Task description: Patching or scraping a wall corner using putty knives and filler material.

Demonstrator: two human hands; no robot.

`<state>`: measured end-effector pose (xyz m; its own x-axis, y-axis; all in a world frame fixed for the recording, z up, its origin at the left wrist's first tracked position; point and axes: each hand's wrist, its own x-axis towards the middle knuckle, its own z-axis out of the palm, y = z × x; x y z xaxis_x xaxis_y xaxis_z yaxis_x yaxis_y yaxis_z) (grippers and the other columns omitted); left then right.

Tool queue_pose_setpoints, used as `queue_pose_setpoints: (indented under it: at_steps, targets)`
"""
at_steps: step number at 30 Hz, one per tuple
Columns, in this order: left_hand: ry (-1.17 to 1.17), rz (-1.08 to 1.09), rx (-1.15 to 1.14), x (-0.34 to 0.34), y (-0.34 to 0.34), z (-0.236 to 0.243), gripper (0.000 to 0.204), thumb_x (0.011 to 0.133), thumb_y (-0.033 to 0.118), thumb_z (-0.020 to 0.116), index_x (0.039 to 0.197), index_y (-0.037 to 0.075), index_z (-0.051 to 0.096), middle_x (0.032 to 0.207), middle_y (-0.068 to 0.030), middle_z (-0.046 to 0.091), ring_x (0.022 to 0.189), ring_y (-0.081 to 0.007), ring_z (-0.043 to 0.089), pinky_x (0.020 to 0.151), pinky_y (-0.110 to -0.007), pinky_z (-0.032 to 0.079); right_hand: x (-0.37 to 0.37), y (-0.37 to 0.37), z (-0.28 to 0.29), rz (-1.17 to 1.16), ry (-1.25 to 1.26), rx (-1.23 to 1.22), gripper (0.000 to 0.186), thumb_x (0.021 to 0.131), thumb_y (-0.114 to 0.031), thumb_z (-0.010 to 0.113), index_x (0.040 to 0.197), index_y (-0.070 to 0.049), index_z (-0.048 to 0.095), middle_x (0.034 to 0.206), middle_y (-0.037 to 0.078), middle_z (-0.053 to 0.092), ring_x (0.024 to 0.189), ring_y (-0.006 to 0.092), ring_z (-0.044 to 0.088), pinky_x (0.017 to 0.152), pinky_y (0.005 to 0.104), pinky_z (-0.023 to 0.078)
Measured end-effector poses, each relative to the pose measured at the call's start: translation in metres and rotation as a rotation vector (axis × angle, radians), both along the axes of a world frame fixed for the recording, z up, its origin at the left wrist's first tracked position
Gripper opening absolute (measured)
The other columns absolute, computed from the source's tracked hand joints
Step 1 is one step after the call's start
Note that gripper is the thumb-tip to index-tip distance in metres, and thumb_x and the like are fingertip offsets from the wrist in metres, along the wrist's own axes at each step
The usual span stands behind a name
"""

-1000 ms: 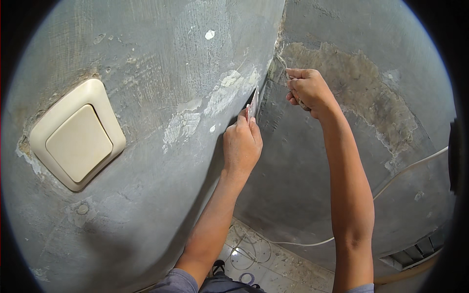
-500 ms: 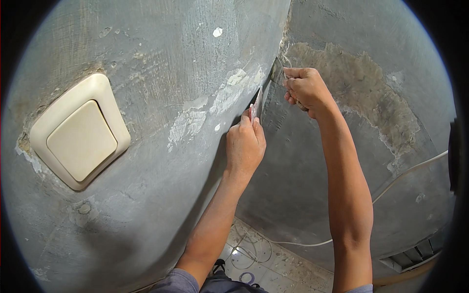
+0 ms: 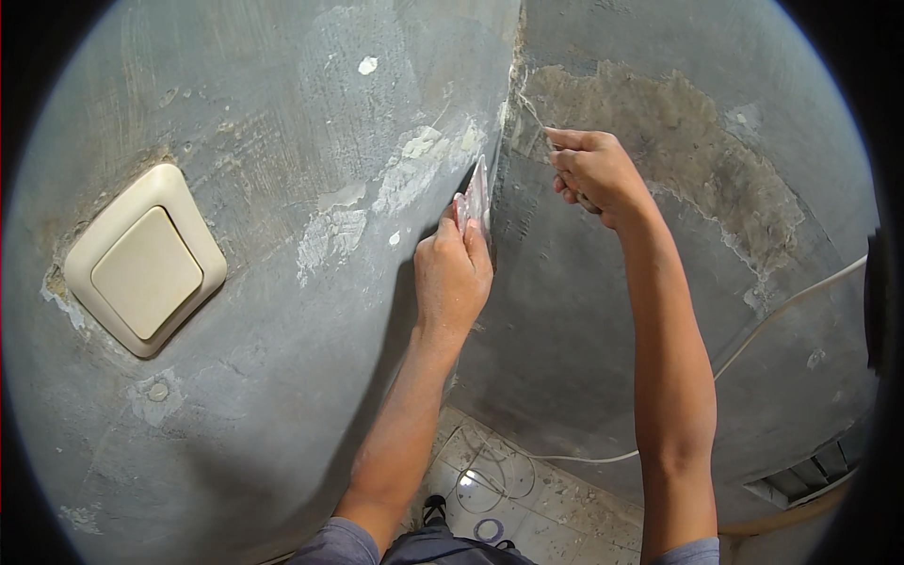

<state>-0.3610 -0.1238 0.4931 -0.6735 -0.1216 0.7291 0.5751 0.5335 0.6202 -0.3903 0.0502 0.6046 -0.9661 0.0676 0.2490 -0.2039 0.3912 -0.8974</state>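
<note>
Now your left hand (image 3: 454, 273) grips a small putty knife (image 3: 476, 193) pressed to the wall corner (image 3: 508, 122), right of the cream light switch (image 3: 146, 264), while your right hand (image 3: 593, 174) is curled just beyond that corner, so keep the blade flat.

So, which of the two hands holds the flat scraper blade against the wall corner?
The left hand holds the flat blade, edge at the corner. The right hand is on the other wall face, closed around something else I cannot make out.
</note>
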Motion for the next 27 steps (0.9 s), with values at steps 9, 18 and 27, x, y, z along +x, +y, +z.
queue_pose_setpoints:
  at_steps: [9, 18, 27]
  targets:
    - [-0.005, 0.047, -0.035, 0.003, -0.006, -0.003, 0.021, 0.09, 0.009, 0.053, 0.081, -0.009, 0.056, 0.067, -0.0296, 0.06, 0.068, -0.0463, 0.062, 0.059, -0.051, 0.048, -0.023, -0.004, 0.001, -0.008, 0.0, 0.108, 0.046, 0.088, -0.005, 0.054, 0.134, -0.006, 0.054, 0.066, 0.003, 0.056, 0.053, 0.0098, 0.05, 0.047, 0.0251, 0.042]
    - [0.023, 0.007, 0.045, -0.002, -0.004, -0.009, 0.024, 0.091, 0.011, 0.052, 0.08, -0.01, 0.055, 0.065, -0.0279, 0.058, 0.065, -0.0469, 0.061, 0.058, -0.049, 0.045, -0.017, 0.009, 0.002, 0.075, 0.004, -0.018, 0.048, 0.087, -0.006, 0.055, 0.135, -0.005, 0.053, 0.065, 0.003, 0.055, 0.051, 0.0096, 0.049, 0.045, 0.0229, 0.04]
    - [-0.022, 0.028, -0.025, 0.0, -0.005, 0.0, 0.021, 0.091, 0.009, 0.053, 0.08, -0.01, 0.056, 0.067, -0.0298, 0.06, 0.068, -0.0463, 0.063, 0.059, -0.051, 0.047, -0.028, 0.01, 0.021, 0.014, -0.045, 0.172, 0.046, 0.088, -0.002, 0.054, 0.133, 0.001, 0.052, 0.063, 0.001, 0.052, 0.053, 0.0103, 0.05, 0.046, 0.0238, 0.041]
